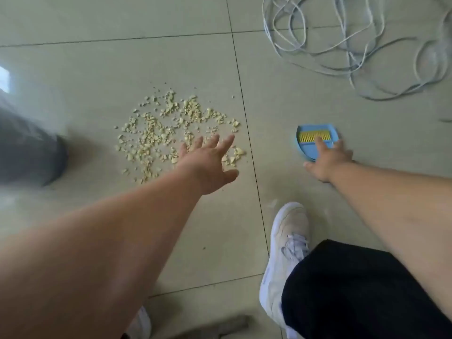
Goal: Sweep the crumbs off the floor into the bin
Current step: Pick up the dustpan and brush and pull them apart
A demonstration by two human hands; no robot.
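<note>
Pale yellow crumbs (pixel 168 128) lie scattered over a grey floor tile. My left hand (pixel 208 162) is stretched out with spread fingers over the near right side of the crumbs and holds nothing. To the right, a small blue dustpan (pixel 305 149) with a yellow-bristled brush (pixel 310 136) in it lies flat on the floor. My right hand (pixel 327 160) reaches onto the dustpan, fingers extended and touching its near part. A dark bin (pixel 29 148) with a black bag stands blurred at the left edge.
A tangle of grey cable (pixel 354 45) lies on the floor at the upper right. My white shoe (pixel 286 253) and dark trouser leg (pixel 354 289) stand at the lower right, a second shoe tip at the bottom edge. Dark tile joints cross the floor.
</note>
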